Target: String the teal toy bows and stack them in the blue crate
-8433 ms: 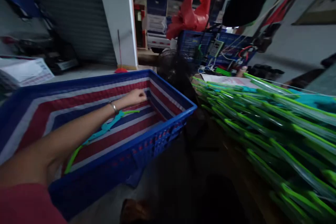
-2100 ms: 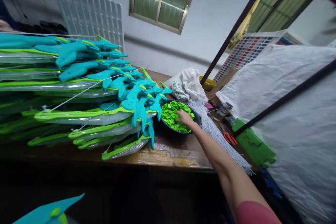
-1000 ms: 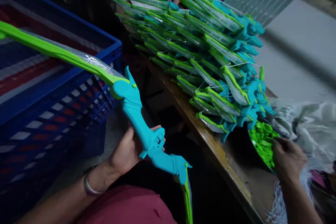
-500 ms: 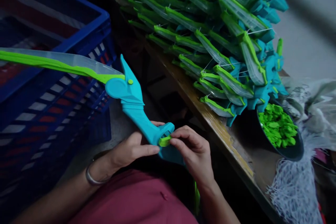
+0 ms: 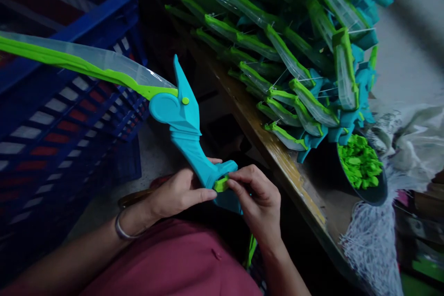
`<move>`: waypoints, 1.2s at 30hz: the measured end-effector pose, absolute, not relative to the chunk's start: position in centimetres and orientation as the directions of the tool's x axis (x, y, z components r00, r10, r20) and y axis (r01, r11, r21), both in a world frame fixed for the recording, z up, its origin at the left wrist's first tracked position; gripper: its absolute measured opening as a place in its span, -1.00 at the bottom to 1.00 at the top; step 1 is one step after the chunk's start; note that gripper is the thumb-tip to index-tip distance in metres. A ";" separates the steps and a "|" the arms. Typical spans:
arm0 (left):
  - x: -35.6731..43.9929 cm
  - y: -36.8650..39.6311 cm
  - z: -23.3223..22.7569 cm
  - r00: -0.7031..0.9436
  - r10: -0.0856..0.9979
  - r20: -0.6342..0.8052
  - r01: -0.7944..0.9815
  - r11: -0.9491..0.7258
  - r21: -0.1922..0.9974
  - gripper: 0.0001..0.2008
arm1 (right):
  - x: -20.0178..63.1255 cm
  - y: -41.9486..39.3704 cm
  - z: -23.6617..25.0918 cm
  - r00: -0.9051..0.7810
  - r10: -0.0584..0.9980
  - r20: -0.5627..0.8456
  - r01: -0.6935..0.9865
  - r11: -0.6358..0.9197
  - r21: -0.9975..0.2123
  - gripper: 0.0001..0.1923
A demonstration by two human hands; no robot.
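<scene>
Blue crate (image 5: 100,9) on the far left, the bow's (image 5: 189,150) long limb crossing in front of it. Bow's off the worktop, in the left hand (image 5: 176,194), fingers curled round the grip. What's new: right hand (image 5: 260,199) was at the tub a second ago, now its fingers pinch a green clip (image 5: 221,184) at the grip's slot, so I'd say the work's moved there. Can't tell if it's seated, fingertips hide part. Piled bows (image 5: 287,55) crowd the worktop's (image 5: 335,217) near edge, then strings (image 5: 374,245), tub (image 5: 377,196), plastic bag (image 5: 419,138).
</scene>
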State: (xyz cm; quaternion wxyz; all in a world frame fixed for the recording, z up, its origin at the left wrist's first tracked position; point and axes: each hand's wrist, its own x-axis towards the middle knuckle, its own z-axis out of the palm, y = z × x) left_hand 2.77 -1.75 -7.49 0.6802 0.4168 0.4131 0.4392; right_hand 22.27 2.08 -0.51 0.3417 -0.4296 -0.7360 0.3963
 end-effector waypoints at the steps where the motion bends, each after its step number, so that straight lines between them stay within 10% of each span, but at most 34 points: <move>1: 2.9 -1.7 -7.5 0.261 0.944 -0.201 -0.244 0.266 0.933 -0.32 | 22.1 1.9 -0.4 -0.407 0.896 0.178 0.383 0.344 -0.857 -0.88; 10: 3.9 -2.3 -6.0 0.114 0.964 -0.240 -0.118 0.253 0.960 -0.43 | 23.0 2.2 -0.4 -0.427 0.904 0.027 0.482 0.253 -0.839 -0.51; 36: 5.7 -2.7 -5.4 0.101 0.938 -0.332 -0.042 0.337 0.941 -0.49 | 24.6 1.2 -0.7 -0.449 0.889 -0.091 0.465 0.145 -0.873 -0.73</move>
